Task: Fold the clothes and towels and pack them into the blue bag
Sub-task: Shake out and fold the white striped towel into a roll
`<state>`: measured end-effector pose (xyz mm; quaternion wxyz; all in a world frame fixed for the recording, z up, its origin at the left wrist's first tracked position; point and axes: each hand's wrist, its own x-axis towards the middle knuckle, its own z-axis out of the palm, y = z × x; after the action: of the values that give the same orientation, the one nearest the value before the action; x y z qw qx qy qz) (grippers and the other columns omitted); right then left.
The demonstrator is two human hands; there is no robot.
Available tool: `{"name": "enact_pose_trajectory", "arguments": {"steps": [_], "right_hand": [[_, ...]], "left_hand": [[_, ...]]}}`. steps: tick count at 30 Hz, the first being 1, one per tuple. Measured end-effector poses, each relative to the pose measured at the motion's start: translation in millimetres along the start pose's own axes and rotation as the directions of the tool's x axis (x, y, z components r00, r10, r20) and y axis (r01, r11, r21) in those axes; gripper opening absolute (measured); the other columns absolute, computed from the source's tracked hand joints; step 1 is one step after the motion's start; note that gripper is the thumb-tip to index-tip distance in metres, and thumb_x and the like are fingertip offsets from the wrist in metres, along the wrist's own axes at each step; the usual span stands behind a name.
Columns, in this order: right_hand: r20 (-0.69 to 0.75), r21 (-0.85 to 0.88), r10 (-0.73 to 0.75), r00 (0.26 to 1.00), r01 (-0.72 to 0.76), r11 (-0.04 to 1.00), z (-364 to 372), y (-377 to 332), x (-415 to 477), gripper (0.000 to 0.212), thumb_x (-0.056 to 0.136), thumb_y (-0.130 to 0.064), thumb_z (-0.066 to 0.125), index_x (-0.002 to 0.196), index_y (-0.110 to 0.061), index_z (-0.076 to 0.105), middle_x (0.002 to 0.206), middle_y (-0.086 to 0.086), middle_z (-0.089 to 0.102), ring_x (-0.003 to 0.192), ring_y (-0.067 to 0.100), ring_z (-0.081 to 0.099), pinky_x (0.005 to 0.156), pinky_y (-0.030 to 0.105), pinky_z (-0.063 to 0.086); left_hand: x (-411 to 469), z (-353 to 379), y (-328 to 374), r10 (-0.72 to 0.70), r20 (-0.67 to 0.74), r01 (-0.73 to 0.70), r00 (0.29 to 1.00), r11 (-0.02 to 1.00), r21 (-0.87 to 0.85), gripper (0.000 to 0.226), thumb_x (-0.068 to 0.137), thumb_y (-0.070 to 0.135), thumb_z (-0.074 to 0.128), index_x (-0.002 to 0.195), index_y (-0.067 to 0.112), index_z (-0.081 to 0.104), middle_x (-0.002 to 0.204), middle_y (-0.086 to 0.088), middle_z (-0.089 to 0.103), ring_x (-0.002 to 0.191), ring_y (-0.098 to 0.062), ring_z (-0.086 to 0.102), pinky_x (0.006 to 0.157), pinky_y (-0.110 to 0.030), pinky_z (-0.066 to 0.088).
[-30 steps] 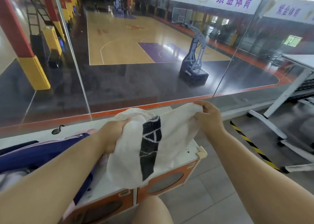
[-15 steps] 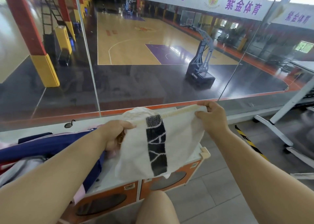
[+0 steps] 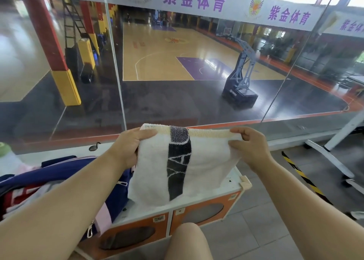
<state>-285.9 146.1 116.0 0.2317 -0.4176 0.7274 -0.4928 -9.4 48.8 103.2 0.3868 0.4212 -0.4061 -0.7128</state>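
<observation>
While the blue bag (image 3: 65,173) lies open at left on the white cabinet top (image 3: 232,181), left hand (image 3: 130,147) and right hand (image 3: 250,145) each pinch a top corner of the towel (image 3: 206,167) (soft white terry, black stripe); keep corners level, I'd say, before folding.

A single head-worn camera looks forward and down, close over the cabinet's (image 3: 234,183) near right corner, facing a glass wall (image 3: 177,82) onto a basketball court.
</observation>
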Motion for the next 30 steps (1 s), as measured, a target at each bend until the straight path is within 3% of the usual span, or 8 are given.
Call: {"name": "enact_pose_trajectory", "arguments": {"steps": [4,7,11,13,19,24,27,30], "right_hand": [[-0.085,0.005,0.004,0.996,-0.004,1.0,1.0,0.7,-1.3,0.03,0.077,0.001,0.065,0.097,-0.02,0.065,0.099,0.003,0.067,0.093,0.025,0.062,0.089,0.04,0.052],[-0.125,0.01,0.004,0.992,-0.003,1.0,2.2,2.1,-1.5,0.023,0.079,-0.003,0.067,0.095,-0.021,0.068,0.093,0.001,0.066,0.093,0.027,0.063,0.087,0.04,0.053],[-0.118,0.003,-0.013,0.993,0.013,1.0,10.4,-0.6,-1.8,0.015,0.079,-0.007,0.07,0.085,-0.02,0.067,0.082,-0.003,0.066,0.085,0.026,0.064,0.081,0.039,0.055],[-0.083,-0.004,-0.018,0.996,0.018,1.0,14.8,-1.5,-1.8,0.019,0.079,-0.003,0.069,0.088,-0.02,0.065,0.087,0.001,0.066,0.088,0.028,0.064,0.082,0.039,0.055],[0.001,-0.008,-0.048,0.999,0.048,0.999,19.9,-9.5,-3.5,0.037,0.083,0.003,0.064,0.115,-0.016,0.062,0.108,0.002,0.063,0.098,0.02,0.059,0.088,0.029,0.047],[-0.04,0.11,-0.009,0.999,0.013,0.994,14.9,-16.0,0.6,0.036,0.077,0.004,0.068,0.108,-0.015,0.068,0.105,0.005,0.066,0.094,0.02,0.061,0.085,0.028,0.048],[-0.113,0.257,0.056,0.992,-0.025,0.966,10.9,-18.1,4.4,0.005,0.075,-0.017,0.076,0.078,-0.02,0.074,0.089,0.004,0.07,0.084,0.023,0.063,0.08,0.036,0.053],[-0.13,0.248,0.081,0.988,-0.047,0.968,7.9,-19.6,7.7,0.004,0.08,-0.016,0.072,0.083,-0.018,0.074,0.082,-0.003,0.068,0.079,0.017,0.061,0.075,0.028,0.049]], "left_hand": [[-4.2,-10.7,4.4,0.036,-0.059,-0.04,0.998,0.997,-0.064,0.018,0.086,0.022,0.062,0.078,0.006,0.064,0.064,-0.005,0.061,0.064,-0.023,0.058,0.062,-0.034,0.051],[-11.6,-18.9,8.7,0.199,-0.176,-0.149,0.964,0.953,0.266,0.005,0.084,0.01,0.066,0.081,0.006,0.066,0.072,-0.007,0.064,0.068,-0.024,0.059,0.067,-0.036,0.053],[-18.4,-27.2,13.2,0.456,-0.038,-0.208,0.889,0.476,0.855,0.022,0.07,0.016,0.079,0.081,0.017,0.06,0.071,0.003,0.051,0.064,-0.013,0.048,0.058,-0.026,0.04],[-15.8,-29.6,14.1,0.393,-0.049,-0.133,0.918,0.423,0.896,0.024,0.073,0.017,0.076,0.086,0.018,0.055,0.075,0.006,0.049,0.069,-0.012,0.047,0.057,-0.026,0.035],[-7.5,-36.1,19.0,0.08,-0.221,0.034,0.972,0.882,0.471,0.018,0.083,0.0,0.06,0.066,0.0,0.06,0.069,-0.015,0.058,0.065,-0.027,0.055,0.064,-0.035,0.043],[-10.6,-32.8,27.8,0.077,-0.229,-0.016,0.97,0.966,0.258,0.02,0.079,-0.007,0.064,0.085,0.008,0.054,0.084,-0.014,0.055,0.072,-0.025,0.057,0.063,-0.034,0.049],[-12.2,-28.7,37.2,0.052,-0.219,-0.027,0.974,0.993,0.115,0.007,0.084,0.008,0.066,0.087,0.007,0.06,0.081,-0.011,0.061,0.067,-0.023,0.063,0.059,-0.032,0.054],[-5.9,-30.6,44.0,0.038,-0.336,-0.018,0.941,0.998,0.062,0.018,0.092,0.022,0.056,0.095,0.006,0.064,0.081,-0.007,0.062,0.069,-0.019,0.062,0.063,-0.032,0.053]]}}
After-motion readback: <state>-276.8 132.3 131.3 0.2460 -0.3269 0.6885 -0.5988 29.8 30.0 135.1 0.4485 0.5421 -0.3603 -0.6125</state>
